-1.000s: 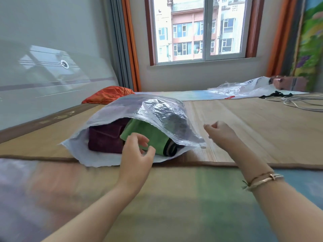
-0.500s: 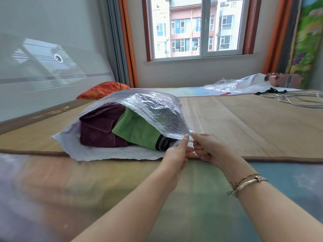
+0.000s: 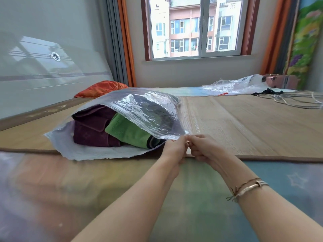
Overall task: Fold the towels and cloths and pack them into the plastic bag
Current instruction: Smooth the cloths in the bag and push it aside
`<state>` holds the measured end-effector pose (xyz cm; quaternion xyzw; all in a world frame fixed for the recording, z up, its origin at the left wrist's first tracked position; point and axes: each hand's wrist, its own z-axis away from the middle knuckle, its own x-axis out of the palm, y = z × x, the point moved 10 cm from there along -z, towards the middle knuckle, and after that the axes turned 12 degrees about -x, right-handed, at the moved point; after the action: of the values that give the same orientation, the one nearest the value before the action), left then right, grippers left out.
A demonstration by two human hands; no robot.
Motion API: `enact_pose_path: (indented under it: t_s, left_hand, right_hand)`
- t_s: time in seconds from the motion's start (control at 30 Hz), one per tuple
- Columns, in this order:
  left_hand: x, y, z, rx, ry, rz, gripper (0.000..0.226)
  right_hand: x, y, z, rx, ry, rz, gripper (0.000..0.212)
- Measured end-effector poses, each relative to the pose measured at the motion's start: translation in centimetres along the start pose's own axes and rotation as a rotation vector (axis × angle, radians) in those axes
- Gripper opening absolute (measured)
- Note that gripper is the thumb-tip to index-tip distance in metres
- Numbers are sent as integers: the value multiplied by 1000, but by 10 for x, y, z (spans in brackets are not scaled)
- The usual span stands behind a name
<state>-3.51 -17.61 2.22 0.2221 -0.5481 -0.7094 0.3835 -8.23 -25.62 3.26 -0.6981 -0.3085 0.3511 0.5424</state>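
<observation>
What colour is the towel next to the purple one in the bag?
Green, with a dark stripe near its end. The green towel shows best in the head view.

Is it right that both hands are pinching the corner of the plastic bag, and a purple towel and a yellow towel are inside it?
Not quite. The head view shows the left hand and right hand pinching the corner of the plastic bag, and the purple towel is inside, but the other towel is green, not yellow.

Bright window point(image 3: 197, 27) daylight, blurred foreground
</observation>
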Motion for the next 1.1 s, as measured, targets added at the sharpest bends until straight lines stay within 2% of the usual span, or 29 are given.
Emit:
enact_pose_path:
  t_s: [0.27,0.57,0.63,0.77,0.83,0.87,0.93,0.97,1.0,1.03,1.1]
  left_hand:
    - [-12,-2,-8,-12,138,150,32]
    - [-87,11,-5,-8,264,202,36]
    - [-95,11,-4,-11,260,148,35]
    - [-96,2,-3,-20,177,68,36]
    - [-95,2,0,-15,156,76,44]
    - [-101,7,3,32,206,16,50]
    - [-121,25,21,208,436,-205,53]
    - [-131,34,34,317,555,-285,48]
    - [-142,39,46,412,643,-312,40]
    - [-151,42,56,493,692,-314,33]
    - [-160,47,64,645,707,-397,15]
  right_hand:
    - [2,1,-1,55,32,-214,36]
    - [-3,13,-3,135,90,-347,34]
    - [-4,10,-4,100,82,-244,35]
    - [-5,-3,-1,8,33,168,37]
    - [-8,-11,-2,-21,57,398,37]
    - [-12,-18,-3,-54,88,554,37]
    - [-13,-38,-2,-135,170,815,27]
    - [-12,-46,0,-159,214,909,27]
    - [-10,-56,2,-203,260,1005,35]
    - [-2,-69,4,-299,284,1084,40]
    - [24,-93,11,-582,277,1066,32]
